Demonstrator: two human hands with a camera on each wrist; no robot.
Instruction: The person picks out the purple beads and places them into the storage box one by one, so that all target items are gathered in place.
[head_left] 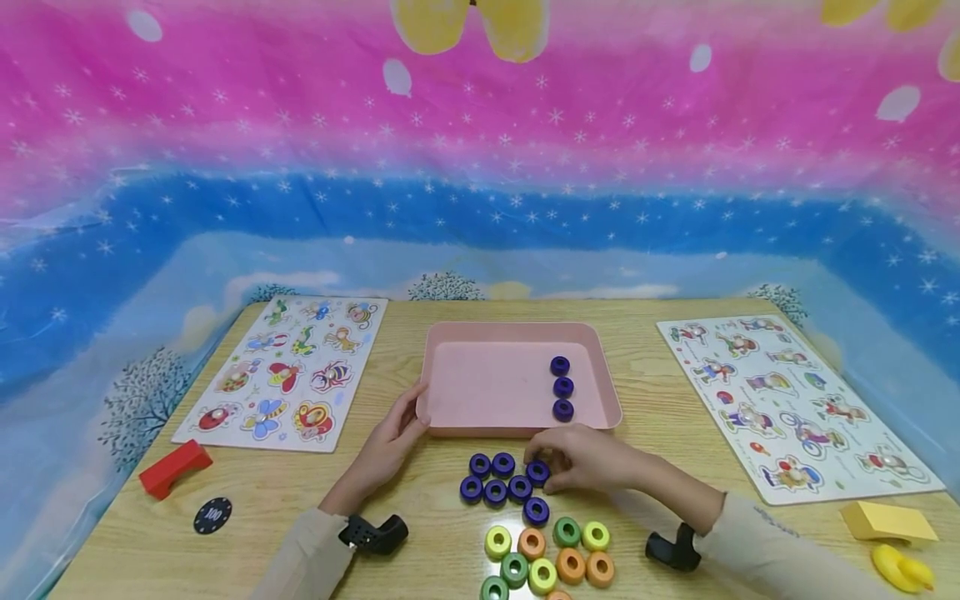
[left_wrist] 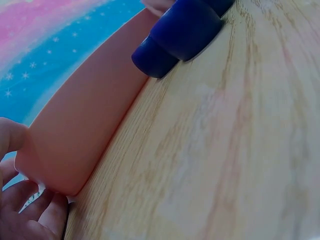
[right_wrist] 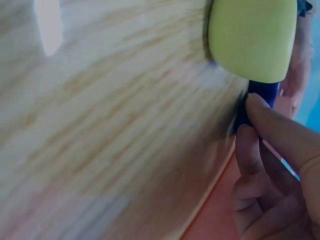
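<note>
From my end: light wood table [head_left: 427, 550], glossy, walled in by a pink-and-blue snowflake-print cloth [head_left: 315, 150]. Left puzzle board [head_left: 296, 371], red block [head_left: 175, 468] and black chip [head_left: 213, 515] on one side; right puzzle board [head_left: 795, 408], yellow block [head_left: 888, 522] and rubber duck [head_left: 902, 568] on the other. Pink tray [head_left: 480, 432] mid-table, three purple rings [head_left: 563, 387] lined up inside near its right wall. More purple rings sit in front, then green, yellow and orange rings nearer me.

Left hand [head_left: 390, 437] grips the tray's near left corner, thumb and fingers closed around the wall. Right hand [head_left: 588, 460] pinches one purple ring [head_left: 537, 473] at the cluster's right edge, thumb and finger nearly together; I can't tell if it's lifted.
</note>
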